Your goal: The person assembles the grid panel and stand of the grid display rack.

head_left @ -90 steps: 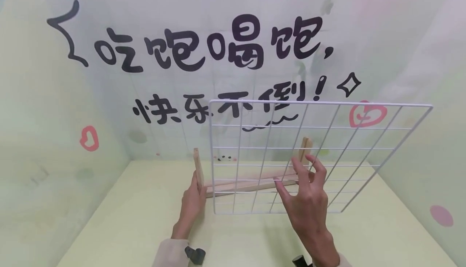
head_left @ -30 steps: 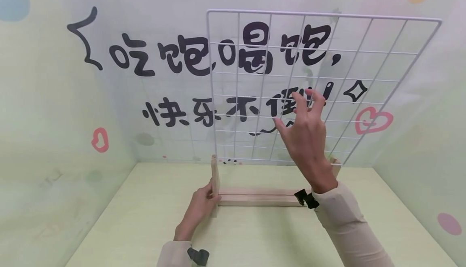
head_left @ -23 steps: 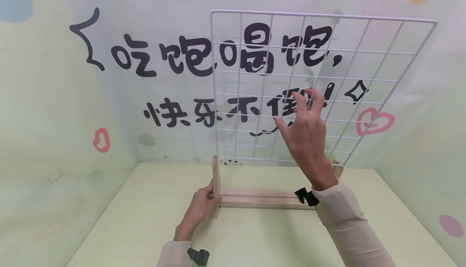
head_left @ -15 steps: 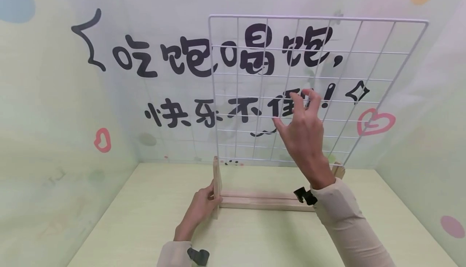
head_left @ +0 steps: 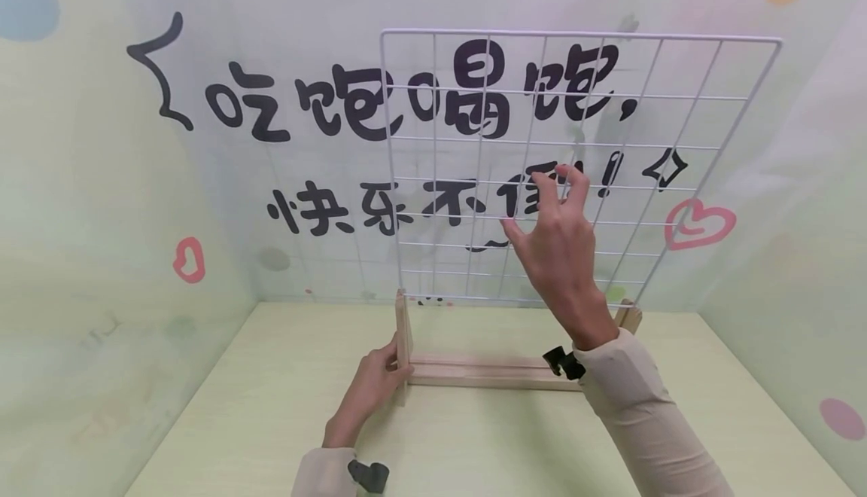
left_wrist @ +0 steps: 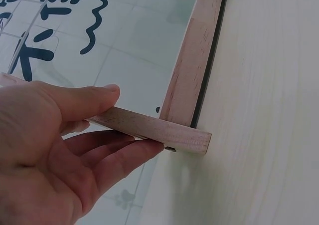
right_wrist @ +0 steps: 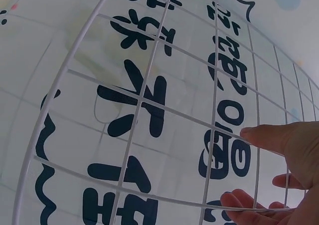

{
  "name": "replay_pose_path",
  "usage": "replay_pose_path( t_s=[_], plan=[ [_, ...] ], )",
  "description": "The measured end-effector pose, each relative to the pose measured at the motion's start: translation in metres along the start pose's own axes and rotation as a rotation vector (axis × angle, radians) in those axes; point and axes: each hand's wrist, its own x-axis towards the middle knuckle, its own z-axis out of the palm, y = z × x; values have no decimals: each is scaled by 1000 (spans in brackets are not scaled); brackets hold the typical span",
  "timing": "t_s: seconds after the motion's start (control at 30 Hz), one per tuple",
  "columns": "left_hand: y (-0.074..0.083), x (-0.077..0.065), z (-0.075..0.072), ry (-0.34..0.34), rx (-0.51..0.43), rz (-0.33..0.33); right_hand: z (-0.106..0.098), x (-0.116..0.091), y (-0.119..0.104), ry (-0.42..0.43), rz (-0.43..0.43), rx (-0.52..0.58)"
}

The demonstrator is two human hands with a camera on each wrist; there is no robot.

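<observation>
My right hand (head_left: 565, 248) holds up a white wire grid panel (head_left: 582, 34), thumb and fingers on its wires near the middle; in the right wrist view the fingers curl round the grid's wires. Below it on the table is a wooden frame, with a long crossbar (head_left: 488, 377) and an upright post at each end. My left hand (head_left: 369, 380) grips the left post (head_left: 403, 316) low down; the left wrist view has the thumb on one side of the wooden strip (left_wrist: 184, 135) and fingers on the other. The panel's lower edge is level with the post tops; contact cannot be told.
The pale table (head_left: 271, 437) runs back to a wall (head_left: 325, 0) with black lettering and coloured shapes, and side walls enclose it. The right post (head_left: 628, 316) is partly behind my right arm. Black wrist mounts (head_left: 369, 476) sit at both cuffs.
Since three seconds ago the right hand has raised the panel from in front of the wooden frame to above it. Lately panel and hand shifted slightly left. The left hand keeps its grip.
</observation>
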Motion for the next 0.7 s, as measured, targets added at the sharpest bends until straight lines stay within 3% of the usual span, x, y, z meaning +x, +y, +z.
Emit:
replay_pose_path(
  t_s=[0.23, 0.7],
  plan=[
    [0, -1, -1, -1, -4, 25, 2, 1, -1, -8, 1, -10],
    [-1, 1, 0, 0, -15, 3, 5, 0, 2, -28, 19, 8]
  ],
)
